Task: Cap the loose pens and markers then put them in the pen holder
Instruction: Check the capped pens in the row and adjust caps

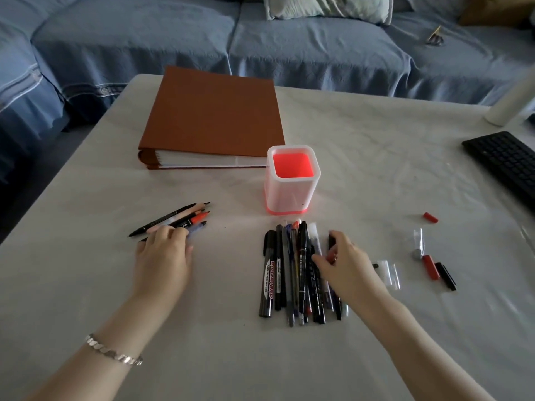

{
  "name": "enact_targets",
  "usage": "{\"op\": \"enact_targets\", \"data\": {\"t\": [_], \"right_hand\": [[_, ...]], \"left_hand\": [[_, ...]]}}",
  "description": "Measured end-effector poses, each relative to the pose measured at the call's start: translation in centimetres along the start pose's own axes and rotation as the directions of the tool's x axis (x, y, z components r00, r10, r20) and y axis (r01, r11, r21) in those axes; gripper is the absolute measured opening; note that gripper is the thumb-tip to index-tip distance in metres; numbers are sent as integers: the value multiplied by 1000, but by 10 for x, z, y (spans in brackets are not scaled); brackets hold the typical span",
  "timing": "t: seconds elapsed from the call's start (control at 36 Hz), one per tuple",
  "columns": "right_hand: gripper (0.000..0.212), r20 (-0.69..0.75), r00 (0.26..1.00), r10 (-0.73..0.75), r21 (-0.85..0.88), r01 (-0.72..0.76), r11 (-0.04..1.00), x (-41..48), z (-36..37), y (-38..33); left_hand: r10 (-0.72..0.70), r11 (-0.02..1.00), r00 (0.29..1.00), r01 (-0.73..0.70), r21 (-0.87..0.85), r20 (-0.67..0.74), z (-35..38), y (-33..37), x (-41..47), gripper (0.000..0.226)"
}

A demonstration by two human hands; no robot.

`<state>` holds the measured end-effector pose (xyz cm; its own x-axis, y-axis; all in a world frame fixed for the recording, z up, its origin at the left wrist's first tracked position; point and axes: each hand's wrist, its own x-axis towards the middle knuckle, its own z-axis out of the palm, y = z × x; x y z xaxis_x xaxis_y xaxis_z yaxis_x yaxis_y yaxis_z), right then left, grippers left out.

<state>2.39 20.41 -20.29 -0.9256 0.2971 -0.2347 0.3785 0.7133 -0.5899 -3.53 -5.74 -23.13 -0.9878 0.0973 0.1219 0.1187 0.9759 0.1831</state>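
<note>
White, faintly creased cloth covers the table (376, 157), and on it stands the square pen holder of frosted white plastic with a glowing orange-red inside and base (291, 192), upright, nothing showing in it. Just in front of it lies the packed row of slim pens and markers (289, 273), side by side. The thickest one, a black-capped grey marker at the row's left edge (268, 282), reads "WHITEBOARD" in red outlined letters, and the smaller print beside that is too fine to read. The right hand (344, 261) sits on the row's right edge, thumb and fingers closed around a blurred black pen with a touch of red (331, 243). Well to the left, a small fan of uncapped pens with black and red tips (185, 217) lies on the cloth. The left hand (163, 256) has bent fingertips on their rear ends, though whether it pinches one cannot be told. A silver link bracelet (113, 351) circles that wrist. To the right lie loose caps: a short red cap (430, 217), a longer red cap (430, 267) beside a black cap (447, 276), and clear plastic caps (389, 273). A thick brown cloth-bound binder (214, 111) lies behind the holder, a black keyboard (503, 160) sits at the right edge, and a blue textured sofa (289, 47) fills the background.
</note>
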Motion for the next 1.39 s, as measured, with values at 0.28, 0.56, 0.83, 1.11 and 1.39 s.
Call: {"op": "enact_targets", "data": {"t": [0.28,0.56,0.83,1.11,1.39], "right_hand": [[24,-219,976,-20,-63,6,998,-14,-34,53],[35,-87,972,219,-84,-226,970,-10,-47,88],[14,-97,978,183,103,-174,979,-12,-49,86],[13,-88,982,168,165,-152,974,-9,-46,91],[16,-137,988,73,479,1,878,-15,-54,71]], "left_hand": [[131,991,981,-125,-53,142,-4,32,-6,18],[243,866,969,-200,-458,35,-32,80,-36,5],[277,776,958,-178,-605,74,-40,91,-45,6],[245,724,952,-51,-688,186,-38,93,-52,11],[205,678,946,49,-734,253,-40,97,-55,15]]}}
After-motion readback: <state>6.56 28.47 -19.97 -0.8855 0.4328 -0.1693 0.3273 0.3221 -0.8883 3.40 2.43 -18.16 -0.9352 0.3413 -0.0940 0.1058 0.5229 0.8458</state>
